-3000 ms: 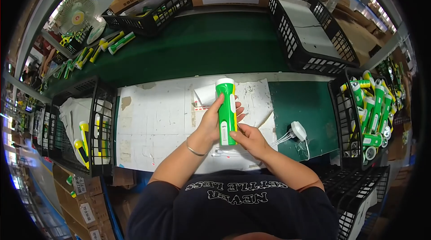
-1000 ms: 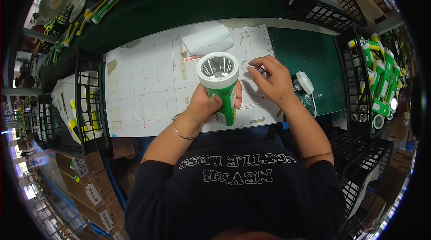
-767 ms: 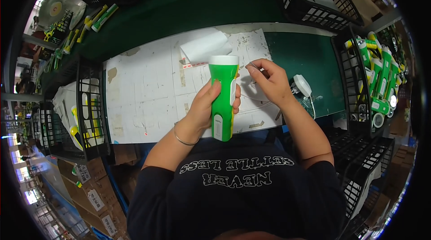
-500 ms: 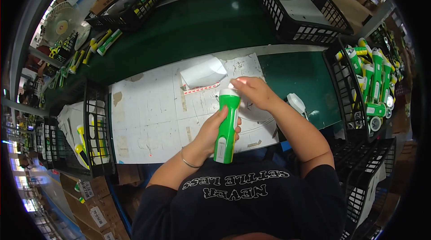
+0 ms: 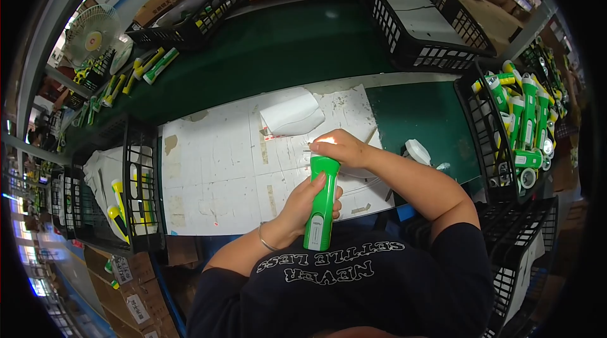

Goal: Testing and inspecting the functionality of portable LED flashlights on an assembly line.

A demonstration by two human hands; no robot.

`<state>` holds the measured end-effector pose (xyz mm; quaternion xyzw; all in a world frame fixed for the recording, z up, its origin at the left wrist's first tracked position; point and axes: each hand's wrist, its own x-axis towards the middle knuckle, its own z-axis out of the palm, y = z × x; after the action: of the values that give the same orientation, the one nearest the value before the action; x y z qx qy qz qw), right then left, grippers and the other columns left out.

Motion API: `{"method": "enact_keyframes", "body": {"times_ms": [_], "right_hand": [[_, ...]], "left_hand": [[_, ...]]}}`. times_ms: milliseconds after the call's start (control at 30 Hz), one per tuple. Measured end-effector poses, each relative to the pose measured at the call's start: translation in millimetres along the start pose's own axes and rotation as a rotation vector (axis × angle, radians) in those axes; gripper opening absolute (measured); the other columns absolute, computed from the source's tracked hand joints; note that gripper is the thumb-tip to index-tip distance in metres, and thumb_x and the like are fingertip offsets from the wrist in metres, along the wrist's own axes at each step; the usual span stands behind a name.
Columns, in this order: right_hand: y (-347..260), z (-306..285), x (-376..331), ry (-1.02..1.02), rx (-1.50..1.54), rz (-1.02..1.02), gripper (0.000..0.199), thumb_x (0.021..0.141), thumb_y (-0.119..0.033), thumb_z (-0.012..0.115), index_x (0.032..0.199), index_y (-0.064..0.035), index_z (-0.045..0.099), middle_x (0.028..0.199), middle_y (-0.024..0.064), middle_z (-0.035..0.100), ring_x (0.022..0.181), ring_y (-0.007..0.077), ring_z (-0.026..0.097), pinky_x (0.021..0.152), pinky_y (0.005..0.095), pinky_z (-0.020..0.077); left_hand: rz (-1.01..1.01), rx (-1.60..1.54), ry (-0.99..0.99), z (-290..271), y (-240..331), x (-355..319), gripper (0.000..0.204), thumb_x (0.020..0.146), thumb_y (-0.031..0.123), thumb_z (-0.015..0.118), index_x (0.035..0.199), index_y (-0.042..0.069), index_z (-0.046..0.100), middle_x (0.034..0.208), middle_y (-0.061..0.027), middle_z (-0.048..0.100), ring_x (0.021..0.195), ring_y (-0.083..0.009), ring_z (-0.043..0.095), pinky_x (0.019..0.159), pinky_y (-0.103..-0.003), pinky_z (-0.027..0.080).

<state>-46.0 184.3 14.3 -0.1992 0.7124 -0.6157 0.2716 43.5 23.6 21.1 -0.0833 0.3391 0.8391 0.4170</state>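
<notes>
My left hand (image 5: 303, 204) is wrapped round the green body of a flashlight (image 5: 321, 211), which stands tilted in front of my chest with its white head away from me. My right hand (image 5: 344, 150) is closed at that head, thumb and fingers pressed on its rim. A bright glow shows at the fingers, and they hide most of the lens. Beyond the flashlight, a curled white sheet (image 5: 292, 114) lies on the white work surface (image 5: 208, 174). To the right of my right forearm sits a white round part (image 5: 417, 151).
At the right, a black crate (image 5: 480, 148) is full of green and yellow flashlights (image 5: 530, 110). Another black crate (image 5: 129, 193) with yellow flashlights stands at the left. Crates (image 5: 411, 41) and several loose flashlights (image 5: 161, 65) line the far green table (image 5: 284, 41). A fan (image 5: 93, 40) stands far left.
My right hand has come down onto the flashlight's head, where its fingers were just above the rim. The flashlight sits slightly lower in view, and the whole view has shifted a little.
</notes>
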Motion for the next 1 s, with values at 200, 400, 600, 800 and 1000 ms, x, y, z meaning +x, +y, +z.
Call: {"method": "enact_keyframes", "body": {"times_ms": [200,400,600,800,1000], "right_hand": [[13.2,0.2,-11.0,0.109,0.011,-0.064,0.041,0.090,-0.036,0.050,0.074,0.0003,0.060,0.066,0.0029,0.055,0.067,0.0087,0.048,0.062,0.0263,0.0409],[41.4,32.3,-59.3,0.199,0.345,0.183,0.031,0.085,-0.025,0.063,0.102,-0.0011,0.054,0.089,0.0058,0.061,0.084,0.0095,0.056,0.074,0.0237,0.0452],[27.7,74.9,-94.1,-0.146,0.896,0.254,0.039,0.077,-0.032,0.063,0.101,-0.0038,0.051,0.085,0.0100,0.058,0.077,0.0170,0.056,0.068,0.0249,0.0440],[15.3,80.7,-104.0,-0.227,1.060,0.233,0.037,0.079,-0.035,0.061,0.099,-0.0057,0.049,0.075,0.0106,0.057,0.067,0.0151,0.053,0.060,0.0240,0.0414],[10.6,91.9,-104.4,0.075,0.630,0.412,0.028,0.087,-0.033,0.059,0.084,-0.0050,0.061,0.078,0.0032,0.062,0.073,0.0101,0.056,0.066,0.0239,0.0434]], "left_hand": [[-0.005,0.042,-0.044,-10.2,-5.5,8.6,0.035,0.096,0.040,0.036,0.110,0.009,0.043,0.084,-0.0072,0.050,0.066,-0.0151,0.049,0.059,-0.029,0.044],[0.436,0.045,0.079,-9.0,5.6,34.6,0.034,0.097,0.030,0.040,0.117,0.002,0.044,0.107,-0.0135,0.054,0.094,-0.0202,0.055,0.081,-0.031,0.048],[0.125,-0.329,-0.137,-28.8,27.2,61.4,0.052,0.091,0.034,0.052,0.131,0.006,0.035,0.121,-0.0176,0.050,0.110,-0.0281,0.052,0.096,-0.040,0.043],[0.058,-0.173,-0.322,-12.9,30.4,58.7,0.059,0.086,0.020,0.061,0.135,0.006,0.032,0.110,-0.0177,0.053,0.104,-0.0290,0.055,0.097,-0.046,0.043],[-0.056,-0.011,-0.018,-4.6,33.7,63.2,0.043,0.081,0.011,0.064,0.119,0.003,0.046,0.095,-0.0124,0.057,0.089,-0.0241,0.059,0.087,-0.045,0.050]]}}
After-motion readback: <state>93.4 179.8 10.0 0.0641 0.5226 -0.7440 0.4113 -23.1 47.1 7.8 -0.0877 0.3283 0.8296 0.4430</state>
